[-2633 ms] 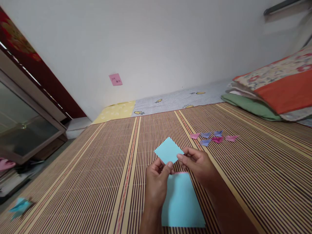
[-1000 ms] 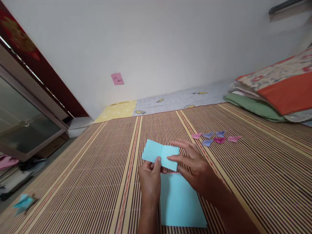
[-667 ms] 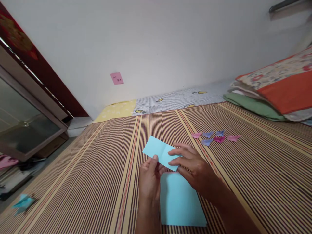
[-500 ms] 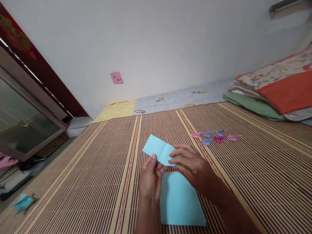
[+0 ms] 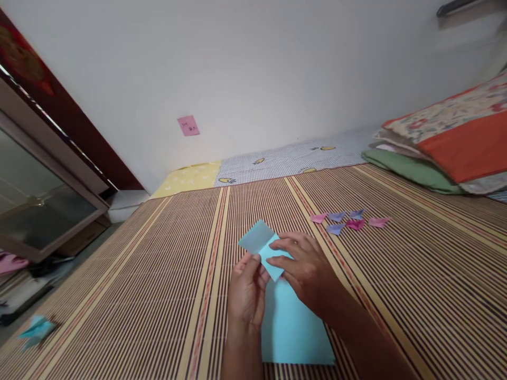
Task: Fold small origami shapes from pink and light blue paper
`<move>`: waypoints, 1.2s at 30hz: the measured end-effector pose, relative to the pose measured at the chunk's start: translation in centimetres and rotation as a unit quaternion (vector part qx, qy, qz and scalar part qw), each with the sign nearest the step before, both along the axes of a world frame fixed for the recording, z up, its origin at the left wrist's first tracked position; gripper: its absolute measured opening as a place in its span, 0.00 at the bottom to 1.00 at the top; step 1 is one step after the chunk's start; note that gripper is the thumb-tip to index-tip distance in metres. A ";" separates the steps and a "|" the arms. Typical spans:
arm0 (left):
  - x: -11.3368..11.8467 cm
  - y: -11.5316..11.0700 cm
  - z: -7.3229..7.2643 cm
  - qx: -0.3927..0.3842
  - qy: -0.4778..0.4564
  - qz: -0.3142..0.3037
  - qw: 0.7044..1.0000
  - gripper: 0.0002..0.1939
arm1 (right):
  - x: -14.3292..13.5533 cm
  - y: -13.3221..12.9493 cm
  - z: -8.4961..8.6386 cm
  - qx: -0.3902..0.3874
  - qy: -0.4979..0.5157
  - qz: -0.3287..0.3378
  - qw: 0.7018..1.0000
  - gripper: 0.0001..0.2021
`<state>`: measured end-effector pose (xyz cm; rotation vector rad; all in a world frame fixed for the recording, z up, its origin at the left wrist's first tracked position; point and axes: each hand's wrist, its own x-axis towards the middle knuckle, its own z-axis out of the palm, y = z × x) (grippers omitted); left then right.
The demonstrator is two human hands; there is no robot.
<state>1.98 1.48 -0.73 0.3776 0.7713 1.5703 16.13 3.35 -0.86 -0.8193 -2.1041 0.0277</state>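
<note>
A small light-blue sheet of paper (image 5: 258,236) with a crease across its middle is held in the air, bent along that crease. My left hand (image 5: 246,287) pinches its lower edge near the crease, thumb on top. My right hand (image 5: 304,264) lies over the right half with its fingers on the surface; its thumb is hidden. Below the hands a larger light-blue sheet or stack of paper (image 5: 295,327) rests on the striped mat (image 5: 158,295).
Several small folded paper pieces (image 5: 355,225) in pink, blue and magenta lie in rows at right. Another teal folded paper (image 5: 38,331) is at the lower left. Folded bedding (image 5: 455,153) is stacked at the far right. A pink note (image 5: 188,125) is on the wall.
The held paper has bent more sharply at its crease, its left half now tilted and shaded. My right hand has shifted slightly left, and the paper has turned a little.
</note>
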 end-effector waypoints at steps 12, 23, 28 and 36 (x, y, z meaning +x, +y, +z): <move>0.0 0.3 0.1 0.018 -0.039 -0.019 0.999 0.08 | 0.0 -0.1 0.4 -0.033 0.008 0.048 0.998 0.10; 0.6 -0.2 0.3 0.052 -0.021 -0.023 0.998 0.17 | -0.1 0.0 -0.1 -0.084 0.161 -0.003 0.983 0.07; 0.6 -0.4 0.4 0.058 0.011 -0.039 0.997 0.17 | 0.0 0.3 -0.5 -0.088 0.165 -0.017 0.982 0.07; 0.8 -0.4 0.2 0.071 0.037 -0.069 0.994 0.14 | 0.4 0.3 -0.3 -0.113 0.175 -0.043 0.977 0.08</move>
